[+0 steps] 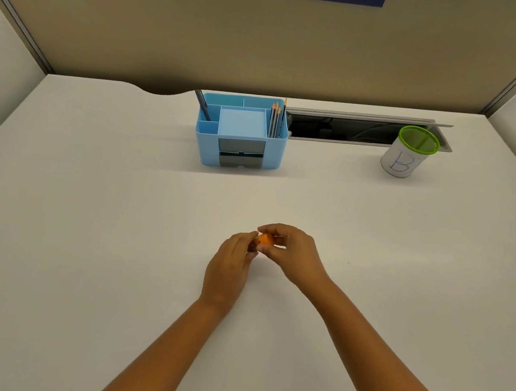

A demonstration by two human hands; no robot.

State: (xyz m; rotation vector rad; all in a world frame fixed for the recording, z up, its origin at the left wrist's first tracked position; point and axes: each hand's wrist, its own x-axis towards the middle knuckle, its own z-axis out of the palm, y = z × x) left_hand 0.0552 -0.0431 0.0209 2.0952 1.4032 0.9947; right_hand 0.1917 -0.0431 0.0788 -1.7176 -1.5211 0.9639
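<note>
Both hands are meeting mid-frame: left hand [231,266] and right hand [292,254] are pinching a small orange object [267,239] above the desk [90,243]. Farther up, blue organizer [273,153] is sitting centre; green-rimmed cup [401,159] upper right.

The small object [267,240] is orange, the organizer [274,153] light blue, the cup [392,158] white, green-rimmed.

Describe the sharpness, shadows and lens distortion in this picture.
Head view: the small orange object pinched between the left hand and the right hand is blurred, unidentifiable; light is soft and even, with a faint shadow beside the blue organizer; the wide-angle lens splays the partition rails outward.
</note>
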